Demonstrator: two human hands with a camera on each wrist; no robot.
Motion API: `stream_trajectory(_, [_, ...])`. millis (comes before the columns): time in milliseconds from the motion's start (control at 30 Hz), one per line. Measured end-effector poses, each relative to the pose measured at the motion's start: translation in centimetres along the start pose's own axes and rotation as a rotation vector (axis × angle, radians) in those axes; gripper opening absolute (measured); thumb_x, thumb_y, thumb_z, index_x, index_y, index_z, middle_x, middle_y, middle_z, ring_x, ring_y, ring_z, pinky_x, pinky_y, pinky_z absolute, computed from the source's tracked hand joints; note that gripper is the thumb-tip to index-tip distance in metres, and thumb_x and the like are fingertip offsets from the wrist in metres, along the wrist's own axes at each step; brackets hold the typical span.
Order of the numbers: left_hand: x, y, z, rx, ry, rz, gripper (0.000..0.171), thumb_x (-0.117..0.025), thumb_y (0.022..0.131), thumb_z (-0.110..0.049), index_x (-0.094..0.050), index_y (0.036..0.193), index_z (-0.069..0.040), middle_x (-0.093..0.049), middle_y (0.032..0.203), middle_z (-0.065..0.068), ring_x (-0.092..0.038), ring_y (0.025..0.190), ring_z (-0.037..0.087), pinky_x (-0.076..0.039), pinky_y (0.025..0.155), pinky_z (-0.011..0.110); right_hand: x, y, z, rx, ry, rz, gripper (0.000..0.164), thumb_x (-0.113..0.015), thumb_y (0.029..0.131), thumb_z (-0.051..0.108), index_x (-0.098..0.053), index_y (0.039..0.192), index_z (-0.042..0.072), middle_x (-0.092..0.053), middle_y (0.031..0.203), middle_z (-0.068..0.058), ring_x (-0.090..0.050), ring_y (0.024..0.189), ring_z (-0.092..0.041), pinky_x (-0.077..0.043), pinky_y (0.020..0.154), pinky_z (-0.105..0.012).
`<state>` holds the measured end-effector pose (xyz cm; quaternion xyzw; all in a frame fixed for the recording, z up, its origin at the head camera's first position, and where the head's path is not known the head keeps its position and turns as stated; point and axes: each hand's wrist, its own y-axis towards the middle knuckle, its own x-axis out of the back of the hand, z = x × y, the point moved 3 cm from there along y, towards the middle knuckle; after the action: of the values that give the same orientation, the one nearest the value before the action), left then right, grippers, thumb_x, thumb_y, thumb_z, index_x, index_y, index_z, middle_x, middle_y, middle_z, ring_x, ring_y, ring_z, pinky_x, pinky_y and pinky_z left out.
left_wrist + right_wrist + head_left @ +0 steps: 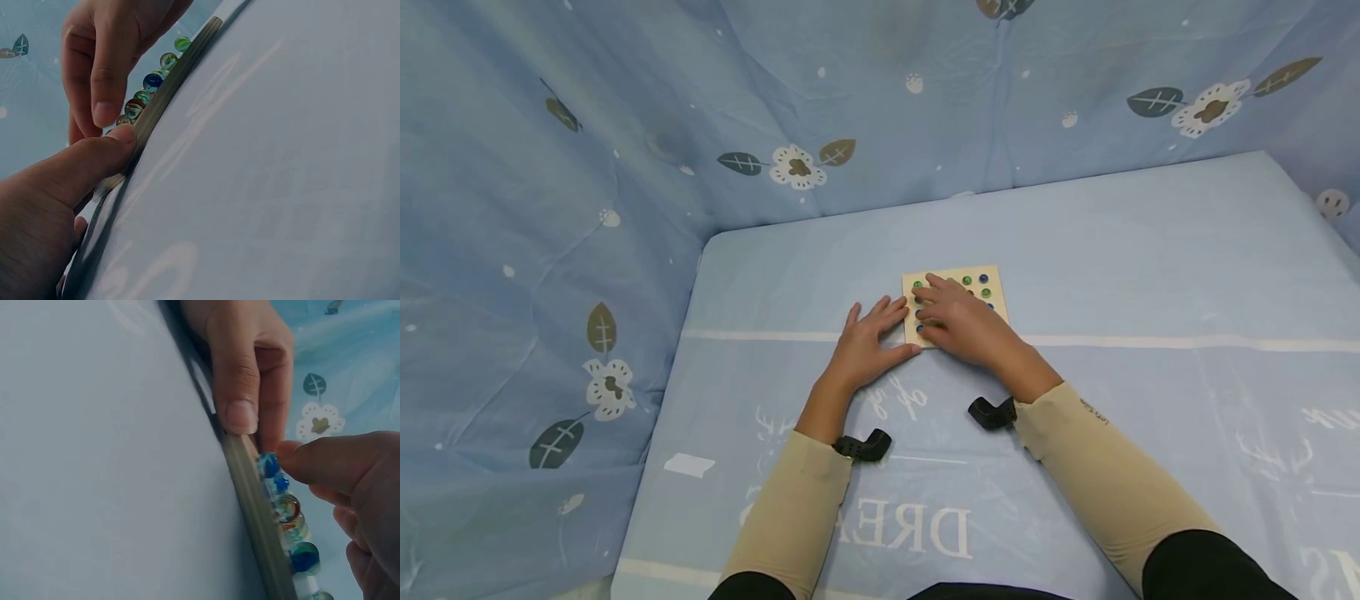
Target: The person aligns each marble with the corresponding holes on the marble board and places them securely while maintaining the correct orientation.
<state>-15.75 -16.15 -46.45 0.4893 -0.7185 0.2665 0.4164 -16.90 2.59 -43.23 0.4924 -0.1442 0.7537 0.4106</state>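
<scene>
A small pale wooden board (953, 276) lies on the table, with glass marbles standing in rows on it. Green and blue marbles (983, 279) show along its far edge. My left hand (867, 348) rests at the board's left side, fingers spread, its thumb (103, 152) on the near-left corner. Over the board is my right hand (966, 325), fingers reaching to the leftmost column and covering much of the middle. Its thumb tip (290, 453) is right at a blue marble (269, 465) by that corner. The marbles under the right palm are hidden.
A light blue printed cloth (1120, 275) covers the table under the board. A blue curtain-like sheet (880, 108) with flowers hangs behind and at the left. A white patch (688, 465) lies at the left. Black wrist mounts (865, 446) stick out from both wrists.
</scene>
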Motion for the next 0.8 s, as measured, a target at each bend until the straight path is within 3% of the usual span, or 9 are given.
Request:
stream_trajectory(233, [0.2,0.0,0.0,0.024,0.006,0.01,0.074,-0.072,0.084,-0.053,-0.048,0.147,-0.021,-0.037,0.156,-0.012,-0.028,0.148,0.015,-0.004,0.124,0.05,1.7,-0.2,-1.1,-0.132,0.025,-0.026,0.036,-0.065,0.096,0.029,-0.069,0.123,0.007,-0.046,0.152,-0.008,-0.022,0.151,-0.028,-0.019,0.122,-0.052])
stream_trajectory(500, [0.2,-0.1,0.0,0.041,0.013,0.016,0.074,-0.073,0.084,-0.051,-0.048,0.147,-0.021,-0.038,0.156,-0.012,-0.028,0.149,0.015,-0.004,0.125,0.049,4.0,-1.1,-4.1,-0.302,0.042,-0.053,0.049,-0.062,0.097,0.037,-0.059,0.136,0.008,-0.038,0.157,-0.008,-0.014,0.153,-0.027,-0.01,0.125,-0.047])
stream_trajectory(800, [0.4,-0.2,-0.5,0.02,0.031,0.04,0.073,-0.075,0.084,-0.048,-0.049,0.147,-0.019,-0.038,0.156,-0.01,-0.028,0.149,0.016,-0.006,0.124,0.05,6.1,-3.5,-8.3,-0.446,0.043,-0.099,0.066,-0.06,0.097,0.04,-0.042,0.148,0.003,-0.024,0.162,-0.015,-0.006,0.153,-0.033,-0.006,0.122,-0.058])
